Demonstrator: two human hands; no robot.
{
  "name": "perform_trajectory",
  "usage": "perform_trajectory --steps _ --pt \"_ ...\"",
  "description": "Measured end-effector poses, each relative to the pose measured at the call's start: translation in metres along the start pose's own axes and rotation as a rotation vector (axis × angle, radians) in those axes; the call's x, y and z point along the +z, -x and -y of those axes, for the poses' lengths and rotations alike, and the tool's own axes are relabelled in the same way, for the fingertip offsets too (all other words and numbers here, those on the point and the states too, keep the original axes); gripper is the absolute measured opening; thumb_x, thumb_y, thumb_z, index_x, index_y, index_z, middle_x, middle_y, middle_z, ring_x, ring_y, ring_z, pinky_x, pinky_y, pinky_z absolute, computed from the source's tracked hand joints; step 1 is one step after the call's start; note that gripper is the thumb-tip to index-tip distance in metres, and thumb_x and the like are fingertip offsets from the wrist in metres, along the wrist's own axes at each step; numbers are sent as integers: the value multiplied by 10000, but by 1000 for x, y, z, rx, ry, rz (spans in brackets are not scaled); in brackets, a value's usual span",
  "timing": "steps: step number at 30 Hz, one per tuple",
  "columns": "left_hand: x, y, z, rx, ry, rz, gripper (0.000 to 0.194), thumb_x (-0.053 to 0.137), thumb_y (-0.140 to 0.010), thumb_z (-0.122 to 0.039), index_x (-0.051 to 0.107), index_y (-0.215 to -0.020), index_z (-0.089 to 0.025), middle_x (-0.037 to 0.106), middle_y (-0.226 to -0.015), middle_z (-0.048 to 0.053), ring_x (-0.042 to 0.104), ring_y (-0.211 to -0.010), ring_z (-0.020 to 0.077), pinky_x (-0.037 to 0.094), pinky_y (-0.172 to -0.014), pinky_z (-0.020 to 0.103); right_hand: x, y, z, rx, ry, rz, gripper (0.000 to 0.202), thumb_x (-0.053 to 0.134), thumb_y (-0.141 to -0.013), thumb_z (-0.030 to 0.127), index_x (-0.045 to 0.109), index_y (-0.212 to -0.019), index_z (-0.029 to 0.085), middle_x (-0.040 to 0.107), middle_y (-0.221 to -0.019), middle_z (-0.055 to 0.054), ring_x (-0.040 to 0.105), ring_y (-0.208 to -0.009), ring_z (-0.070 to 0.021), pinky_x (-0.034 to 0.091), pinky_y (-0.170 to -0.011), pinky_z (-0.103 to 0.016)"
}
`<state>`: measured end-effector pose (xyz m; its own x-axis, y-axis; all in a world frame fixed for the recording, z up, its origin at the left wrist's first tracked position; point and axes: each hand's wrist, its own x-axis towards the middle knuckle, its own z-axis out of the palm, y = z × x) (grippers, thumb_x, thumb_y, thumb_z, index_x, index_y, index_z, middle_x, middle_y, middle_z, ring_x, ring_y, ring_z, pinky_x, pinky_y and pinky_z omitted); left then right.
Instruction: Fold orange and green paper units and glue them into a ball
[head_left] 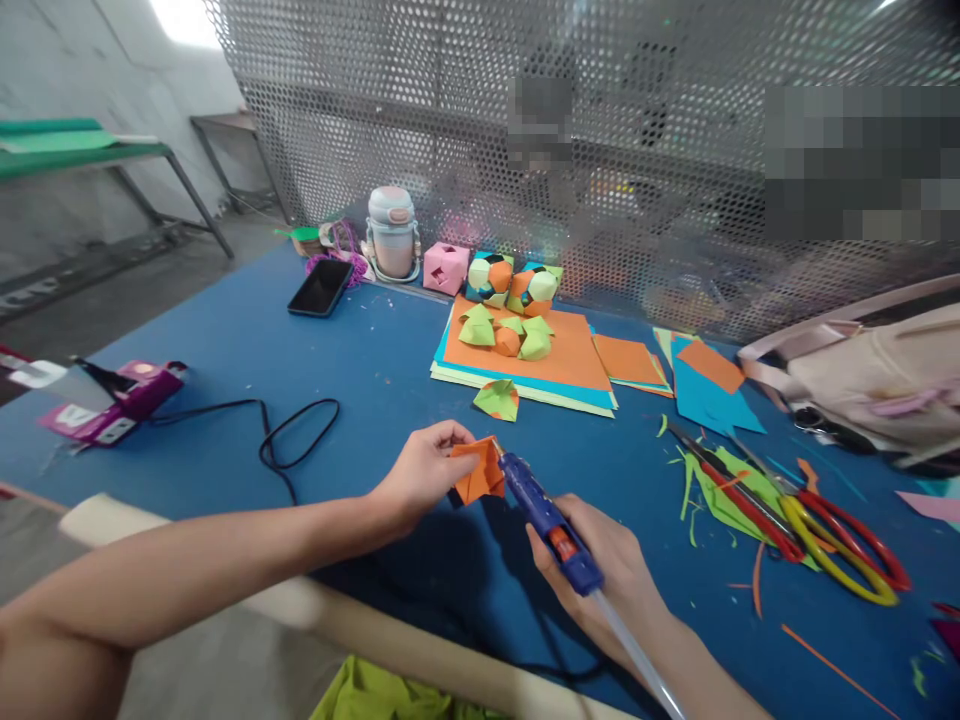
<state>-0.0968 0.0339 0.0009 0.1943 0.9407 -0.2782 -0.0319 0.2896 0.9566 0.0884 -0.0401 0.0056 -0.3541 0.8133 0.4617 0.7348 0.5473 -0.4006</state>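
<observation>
My left hand [429, 468] pinches a folded orange paper piece [474, 476] above the front of the blue table. In my right hand [600, 555] is a blue glue gun [546, 515], with a clear glue stick [637, 655] coming out of its back end. The gun's nozzle meets the upper right edge of the orange paper; whether glue is on it I cannot make out. Just beyond the hands lies a folded green paper piece [498, 400]. Several more green and orange folded pieces [507, 334] rest on a stack of coloured paper [577, 350].
Scissors [840, 540] and red-handled pliers [750, 505] lie among paper scraps on the right, near a pale bag [885, 350]. Along the back stand a bottle [393, 235] and a pink paper cube [446, 268]. A phone [321, 288] and a black cable [266, 440] are left.
</observation>
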Motion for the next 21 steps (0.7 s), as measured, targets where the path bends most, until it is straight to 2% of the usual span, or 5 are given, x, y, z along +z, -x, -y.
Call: perform_trajectory --steps 10,21 --pt "1 -1 1 28 -32 2 152 646 -607 -235 520 -647 -160 522 -558 -52 475 -524 80 343 -512 196 2 1 0 -21 -29 35 56 459 -844 190 493 -888 188 578 -690 -22 519 -559 -145 397 -539 -254" --pt "1 0 0 7 -17 -1 143 636 -594 -218 518 -652 -161 523 -555 -55 468 -509 78 342 -495 190 1 3 0 2 22 -2 28 474 -851 196 496 -864 186 579 -662 -17 530 -543 -139 398 -526 -247"
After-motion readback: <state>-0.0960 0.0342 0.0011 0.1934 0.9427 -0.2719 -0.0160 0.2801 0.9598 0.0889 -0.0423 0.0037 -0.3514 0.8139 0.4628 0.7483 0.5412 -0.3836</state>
